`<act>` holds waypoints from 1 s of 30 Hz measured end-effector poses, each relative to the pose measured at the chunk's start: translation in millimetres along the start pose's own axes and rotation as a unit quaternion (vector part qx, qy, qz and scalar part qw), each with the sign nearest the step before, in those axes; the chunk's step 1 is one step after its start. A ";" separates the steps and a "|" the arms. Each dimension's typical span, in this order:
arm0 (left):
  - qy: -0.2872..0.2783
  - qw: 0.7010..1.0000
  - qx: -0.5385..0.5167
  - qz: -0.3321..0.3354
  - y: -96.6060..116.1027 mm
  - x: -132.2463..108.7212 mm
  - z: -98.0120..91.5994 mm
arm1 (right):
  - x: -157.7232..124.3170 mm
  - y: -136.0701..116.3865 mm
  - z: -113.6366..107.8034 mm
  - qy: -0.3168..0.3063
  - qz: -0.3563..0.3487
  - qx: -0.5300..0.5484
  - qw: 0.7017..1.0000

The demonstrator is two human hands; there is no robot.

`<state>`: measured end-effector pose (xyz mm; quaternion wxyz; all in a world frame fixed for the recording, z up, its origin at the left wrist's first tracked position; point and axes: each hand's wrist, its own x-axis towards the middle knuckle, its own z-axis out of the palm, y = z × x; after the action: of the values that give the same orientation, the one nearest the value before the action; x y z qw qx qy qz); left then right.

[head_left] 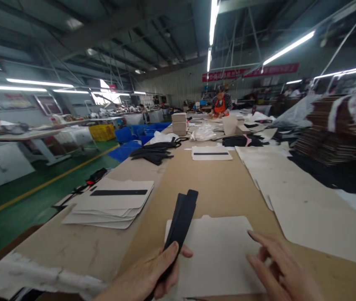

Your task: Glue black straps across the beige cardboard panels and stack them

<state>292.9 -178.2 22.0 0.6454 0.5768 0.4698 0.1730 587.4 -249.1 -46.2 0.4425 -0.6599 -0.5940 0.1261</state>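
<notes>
My left hand is closed round a bundle of black strips, which it holds upright at a slant. Under and beside it lies a pale board panel with a small tab on its far edge. Over the panel's right edge is my right hand, its fingers apart and nothing visible between them. To the left, a stack of similar panels has a black strip across the top one. Farther off lies another panel, also with a black strip on it.
A pile of black strips lies at the far left of the table. Large pale sheets cover the right side. Brown stacked pieces rise at far right. A person in an orange apron stands at the table's far end.
</notes>
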 end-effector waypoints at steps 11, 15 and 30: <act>-0.137 0.982 0.127 -0.014 -3.0 7.4 11.6 | 69.6 -64.3 19.0 -0.073 0.007 0.153 0.986; -0.094 0.995 0.022 -0.039 -11.8 9.9 7.5 | 53.7 -60.0 15.4 -0.033 -0.032 0.179 0.983; 0.081 0.979 0.174 -0.069 -27.4 7.8 -34.3 | -12.3 14.0 -18.2 -0.112 0.166 0.077 0.977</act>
<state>260.5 -159.8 -2.4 0.5055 0.6309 0.5816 0.0899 606.2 -266.7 -50.4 0.3954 -0.6949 -0.5108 0.3160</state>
